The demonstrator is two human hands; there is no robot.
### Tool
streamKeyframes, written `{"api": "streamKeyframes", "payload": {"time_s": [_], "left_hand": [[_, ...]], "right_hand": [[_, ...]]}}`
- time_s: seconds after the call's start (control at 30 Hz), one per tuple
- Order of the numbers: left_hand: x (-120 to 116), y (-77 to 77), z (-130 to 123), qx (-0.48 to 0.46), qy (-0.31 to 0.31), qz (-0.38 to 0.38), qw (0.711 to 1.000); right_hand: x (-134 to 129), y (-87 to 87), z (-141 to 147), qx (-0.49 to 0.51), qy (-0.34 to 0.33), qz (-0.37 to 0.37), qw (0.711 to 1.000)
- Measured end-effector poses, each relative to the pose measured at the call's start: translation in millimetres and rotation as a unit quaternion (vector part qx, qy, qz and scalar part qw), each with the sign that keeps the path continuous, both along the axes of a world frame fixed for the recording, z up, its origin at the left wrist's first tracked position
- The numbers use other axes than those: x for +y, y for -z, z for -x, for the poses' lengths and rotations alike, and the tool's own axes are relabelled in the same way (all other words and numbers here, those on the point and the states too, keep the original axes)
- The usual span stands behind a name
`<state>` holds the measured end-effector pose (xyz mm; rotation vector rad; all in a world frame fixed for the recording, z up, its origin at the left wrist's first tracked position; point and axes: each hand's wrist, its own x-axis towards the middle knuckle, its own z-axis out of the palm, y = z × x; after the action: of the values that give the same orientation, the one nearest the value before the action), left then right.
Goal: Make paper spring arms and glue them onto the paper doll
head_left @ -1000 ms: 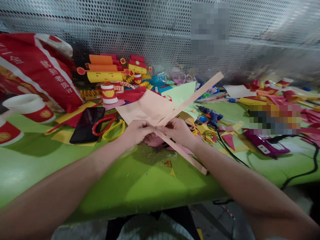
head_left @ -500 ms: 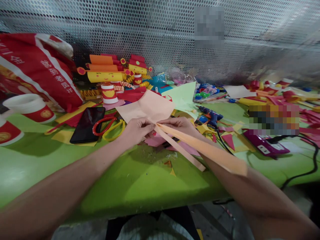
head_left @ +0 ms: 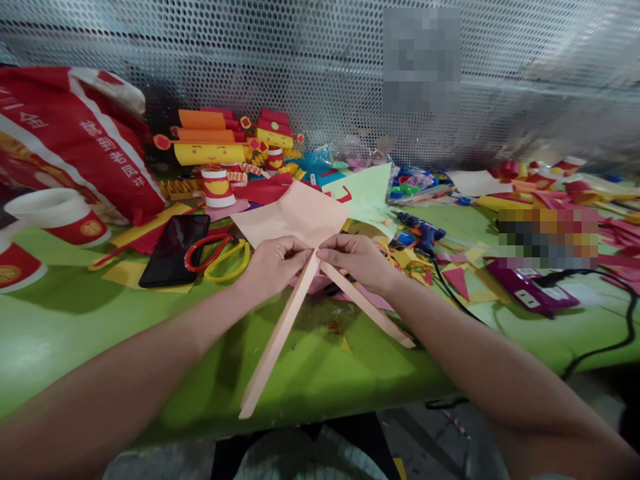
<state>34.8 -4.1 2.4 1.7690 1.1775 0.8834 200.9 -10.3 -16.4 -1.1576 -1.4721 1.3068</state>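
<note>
Two long peach paper strips (head_left: 283, 333) meet at one end between my hands and spread apart below in an upside-down V. My left hand (head_left: 277, 262) pinches the joined end from the left, thumb and forefinger closed. From the other side my right hand (head_left: 359, 262) pinches the same spot, so the fingertips of both hands nearly touch. One strip hangs down to the left over the table's front edge; the other slants to the lower right beneath my right forearm. Behind my hands lies a larger peach paper sheet (head_left: 300, 210).
Left stand paper cups (head_left: 75, 217), a black phone (head_left: 175, 250), red-and-yellow scissors (head_left: 220, 259) and a red bag (head_left: 75, 133). Paper figures (head_left: 213, 153) stand behind. To the right are a glue gun (head_left: 423, 233), a purple power strip (head_left: 530, 293), its black cable and paper scraps (head_left: 457, 283).
One paper strip has swung from the right, over my right forearm, to the lower left. My right fingers have come round to pinch the joined end; the other strip stays nearly in place.
</note>
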Motion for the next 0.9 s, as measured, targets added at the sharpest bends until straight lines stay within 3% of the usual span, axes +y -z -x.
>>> {"api": "streamKeyframes", "payload": {"time_s": [0.53, 0.9], "left_hand": [[-0.3, 1.9, 2.2, -0.069, 0.039, 0.074, 0.994], [1.0, -2.3, 6.0, 0.039, 0.057, 0.021, 0.997]], "right_hand": [[-9.8, -13.5, 5.9, -0.042, 0.059, -0.036, 0.997], [-8.5, -11.2, 4.3, -0.041, 0.043, -0.045, 0.997]]}}
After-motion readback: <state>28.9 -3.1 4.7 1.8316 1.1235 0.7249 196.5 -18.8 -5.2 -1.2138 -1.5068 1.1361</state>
